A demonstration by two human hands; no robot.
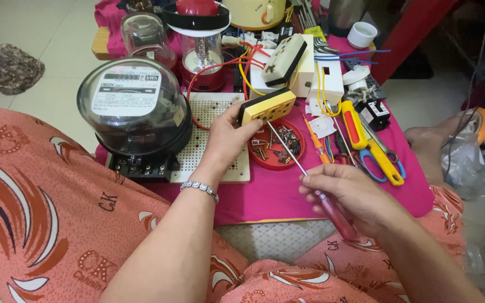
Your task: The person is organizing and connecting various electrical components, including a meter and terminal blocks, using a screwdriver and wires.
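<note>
The left hand (pixel 228 137) grips a small yellow plastic socket box with a black back (pixel 267 106), fingers wrapped around its left end. It is held up just above a round red plastic lid full of little screws (pixel 277 147), over the middle of the low table with the bright pink cloth (pixel 287 193).

The right hand (pixel 350 193) is closed around the see-through red handle of a thin screwdriver with a long metal shaft (pixel 301 168). The shaft slants up, and its tip touches the bottom edge of the yellow box.

To do this well, I think the tip should sit right in the screw head, and the shaft should line up with the screw, not lean. The left hand should hold the box still so it does not wobble. Keeping it over the red lid looks smart, since a loose screw would drop in there.

The box is a short block. Its yellow face has rows of small holes, and its back is black.

A big round electric meter with a clear dome (pixel 133 109) sits at the left edge. A white board full of holes (pixel 211 132) lies beside it. Yellow-and-red pliers (pixel 366 140) lie near the right edge.
</note>
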